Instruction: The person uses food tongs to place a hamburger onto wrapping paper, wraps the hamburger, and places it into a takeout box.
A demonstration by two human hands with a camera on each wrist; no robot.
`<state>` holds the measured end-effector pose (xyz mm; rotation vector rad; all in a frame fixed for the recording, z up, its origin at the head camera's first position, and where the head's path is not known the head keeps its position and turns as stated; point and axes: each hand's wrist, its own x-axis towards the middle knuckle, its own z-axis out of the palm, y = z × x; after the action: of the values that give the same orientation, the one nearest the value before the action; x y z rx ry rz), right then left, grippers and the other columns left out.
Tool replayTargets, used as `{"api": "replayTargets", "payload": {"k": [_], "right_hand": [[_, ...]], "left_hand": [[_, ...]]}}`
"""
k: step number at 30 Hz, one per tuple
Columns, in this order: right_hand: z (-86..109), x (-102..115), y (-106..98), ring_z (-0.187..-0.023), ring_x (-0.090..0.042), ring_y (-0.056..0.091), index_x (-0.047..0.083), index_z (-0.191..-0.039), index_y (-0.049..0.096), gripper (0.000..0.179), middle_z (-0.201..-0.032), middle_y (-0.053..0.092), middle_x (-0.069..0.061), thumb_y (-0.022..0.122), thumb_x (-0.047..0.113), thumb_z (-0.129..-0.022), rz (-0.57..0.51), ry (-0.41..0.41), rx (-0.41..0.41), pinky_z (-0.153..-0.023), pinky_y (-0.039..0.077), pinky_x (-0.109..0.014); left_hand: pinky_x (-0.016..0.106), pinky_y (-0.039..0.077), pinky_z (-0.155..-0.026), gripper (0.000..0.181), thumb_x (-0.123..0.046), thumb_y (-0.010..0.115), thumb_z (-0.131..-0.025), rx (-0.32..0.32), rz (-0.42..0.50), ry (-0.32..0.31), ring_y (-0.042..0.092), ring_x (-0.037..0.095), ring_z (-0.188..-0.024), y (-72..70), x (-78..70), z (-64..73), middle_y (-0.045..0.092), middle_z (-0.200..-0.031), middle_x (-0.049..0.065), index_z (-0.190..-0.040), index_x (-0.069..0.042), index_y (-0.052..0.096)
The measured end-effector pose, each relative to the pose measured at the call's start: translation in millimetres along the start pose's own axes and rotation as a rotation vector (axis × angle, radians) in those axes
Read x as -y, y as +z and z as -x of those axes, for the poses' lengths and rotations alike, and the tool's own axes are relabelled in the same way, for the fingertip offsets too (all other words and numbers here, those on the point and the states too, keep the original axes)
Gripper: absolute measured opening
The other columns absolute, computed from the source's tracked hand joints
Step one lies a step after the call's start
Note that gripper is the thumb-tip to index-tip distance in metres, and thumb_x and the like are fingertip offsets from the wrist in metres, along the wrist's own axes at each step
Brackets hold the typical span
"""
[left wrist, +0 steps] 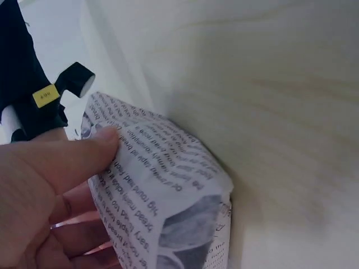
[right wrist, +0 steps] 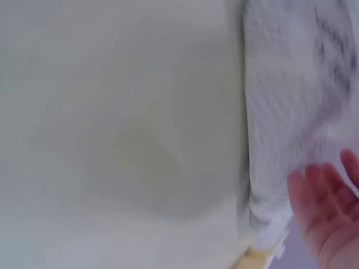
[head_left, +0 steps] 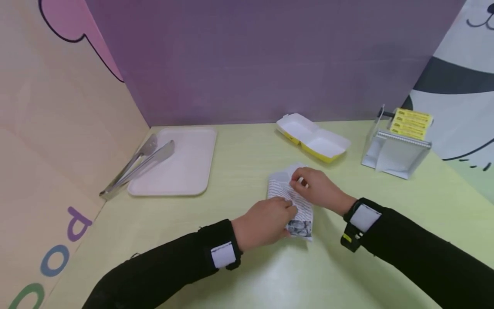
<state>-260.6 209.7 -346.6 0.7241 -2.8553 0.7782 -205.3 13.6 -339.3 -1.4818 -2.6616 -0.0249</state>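
A paper bag [head_left: 302, 210] printed like newspaper, with a grey picture at its near end, lies at the middle of the table. My left hand [head_left: 266, 221] grips its left side. In the left wrist view the thumb [left wrist: 92, 151] presses the printed face while the other fingers go behind the paper. Over the bag's far end is my right hand [head_left: 318, 189], its fingers bent near the paper. The right wrist view is blurred; there the fingers [right wrist: 322, 193] are loosely extended beside the bag [right wrist: 280, 112]. What the bag contains is hidden.
A foam takeaway box [head_left: 324, 141] stands with its lid up behind the bag. To its right a metal rack [head_left: 401, 156] carries yellow packets [head_left: 411, 124]. At the left, metal tongs [head_left: 143, 165] lie across a pale tray [head_left: 189, 171]. Walls border the table's back and sides.
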Motion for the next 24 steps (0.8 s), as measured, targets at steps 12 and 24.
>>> {"api": "replayTargets", "payload": {"k": [12, 24], "right_hand": [[-36.9, -41.7, -24.5, -0.095, -0.036, 0.054, -0.019, -0.129, 0.035, 0.058, -0.122, 0.048, -0.036, 0.050, 0.027, -0.097, -0.005, 0.552, 0.203, -0.078, 0.049, -0.042], [-35.6, -65.6, -34.3, -0.084, -0.022, 0.054, -0.016, -0.119, 0.051, 0.049, -0.114, 0.049, -0.022, 0.066, 0.016, -0.085, -0.268, 0.776, 0.262, -0.064, 0.052, -0.029]], "left_hand": [[0.019, 0.047, -0.070, 0.032, -0.027, 0.081, -0.081, 0.103, 0.039, 0.057, 0.053, 0.007, -0.077, -4.8, 6.7, -7.6, 0.058, -0.083, -0.007, -0.102, -0.014, 0.061], [0.016, 0.046, -0.069, 0.029, -0.021, 0.081, -0.080, 0.122, 0.086, 0.089, 0.054, 0.004, -0.075, -4.8, 8.8, -9.4, 0.062, -0.085, -0.008, -0.101, -0.016, 0.062]]}}
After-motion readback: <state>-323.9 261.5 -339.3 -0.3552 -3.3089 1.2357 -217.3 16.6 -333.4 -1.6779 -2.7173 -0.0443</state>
